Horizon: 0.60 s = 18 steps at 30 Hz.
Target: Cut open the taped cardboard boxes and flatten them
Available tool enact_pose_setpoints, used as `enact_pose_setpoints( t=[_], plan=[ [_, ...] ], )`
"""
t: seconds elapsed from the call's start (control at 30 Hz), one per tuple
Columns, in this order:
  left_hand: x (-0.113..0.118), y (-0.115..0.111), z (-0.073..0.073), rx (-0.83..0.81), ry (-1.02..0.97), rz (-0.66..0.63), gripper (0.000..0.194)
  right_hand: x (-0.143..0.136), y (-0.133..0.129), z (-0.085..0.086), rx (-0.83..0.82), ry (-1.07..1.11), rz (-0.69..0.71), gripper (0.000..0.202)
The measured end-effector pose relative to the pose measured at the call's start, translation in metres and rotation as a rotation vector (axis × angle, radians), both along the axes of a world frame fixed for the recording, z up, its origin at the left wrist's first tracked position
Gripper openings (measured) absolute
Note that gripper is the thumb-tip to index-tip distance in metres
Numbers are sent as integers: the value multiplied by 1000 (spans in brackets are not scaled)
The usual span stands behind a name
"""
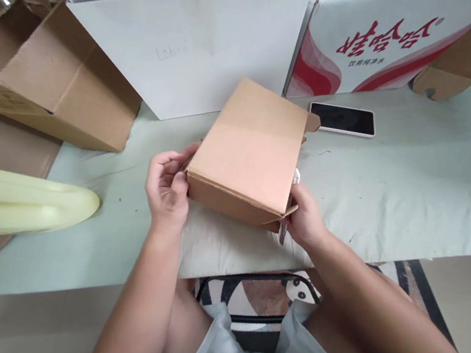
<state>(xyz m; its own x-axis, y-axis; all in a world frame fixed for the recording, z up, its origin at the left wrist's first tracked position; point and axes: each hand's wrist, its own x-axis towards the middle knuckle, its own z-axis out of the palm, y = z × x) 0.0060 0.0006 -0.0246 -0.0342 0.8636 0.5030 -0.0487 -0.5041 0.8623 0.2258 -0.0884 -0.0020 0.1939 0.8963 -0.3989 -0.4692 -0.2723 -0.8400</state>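
A small brown cardboard box is tilted above the cloth-covered table between my hands. My left hand grips its near left corner, thumb on the edge and fingers curled behind the side. At the right end, my right hand is closed on the box's edge by a flap, its fingertips partly hidden. A tab of the box sticks out at the far right corner. Between that end and my right hand a small white piece shows, too little of it to name. The inside of the box is hidden.
A phone lies face up behind the box. A large white carton and a red-and-white water carton stand at the back. Open brown cartons are on the left, near a pale yellow smooth object. The table's front edge is close to my lap.
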Motion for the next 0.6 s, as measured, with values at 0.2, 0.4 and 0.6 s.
enact_pose_setpoints(
  t=[0.2, 0.4, 0.6],
  plan=[
    [-3, -5, 3, -64, 129, 86, 38, 0, 1, 1, 1, 22, -10, 32],
    [-4, -3, 8, -240, 42, 17, 40, -1, 2, 3, -27, -3, -21, 34],
    [-4, 0, 10, -514, -24, -73, 45, 1, 1, -2, -66, -90, -2, 34]
  ],
)
